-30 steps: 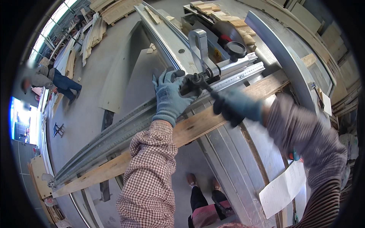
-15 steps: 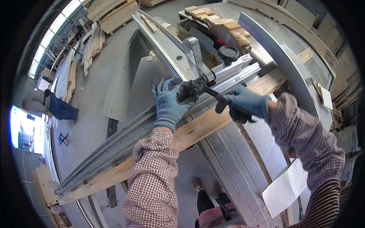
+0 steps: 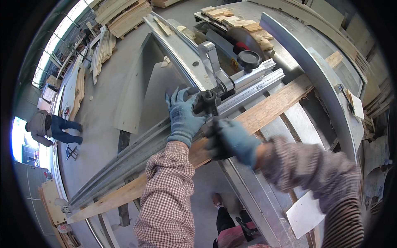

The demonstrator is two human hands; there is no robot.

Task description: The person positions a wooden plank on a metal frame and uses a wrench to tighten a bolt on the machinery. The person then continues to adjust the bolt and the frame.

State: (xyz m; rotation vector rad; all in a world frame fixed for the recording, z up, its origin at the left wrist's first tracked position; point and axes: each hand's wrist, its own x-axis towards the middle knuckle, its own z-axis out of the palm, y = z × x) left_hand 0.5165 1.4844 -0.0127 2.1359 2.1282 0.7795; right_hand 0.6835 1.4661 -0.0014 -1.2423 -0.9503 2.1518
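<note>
Both my hands wear blue knit gloves with dark palms. My left hand (image 3: 182,118) curls around the side of a black lever's head (image 3: 209,96), which sits on a metal fence rail. The lever's arm slopes down toward my right hand (image 3: 235,142); that hand is blurred by motion, its fingers closed around the lever's lower end. Just beyond the lever stands a grey metal flip stop arm (image 3: 210,56), with a black round knob (image 3: 249,60) beside it. The silver rail with a scale (image 3: 256,87) runs along a wooden board (image 3: 269,111). My palms hide part of the grip.
A round saw blade (image 3: 244,39) and wood offcuts (image 3: 221,14) lie beyond the rail. A tall metal fence (image 3: 306,62) curves along the right. A white paper sheet (image 3: 305,215) rests at lower right. Another person (image 3: 53,127) stands at far left near stacked boards (image 3: 124,18).
My right hand has swung toward me and left, turning the lever from pointing right to pointing down. The left hand stays at its head. The other person has bent and shifted.
</note>
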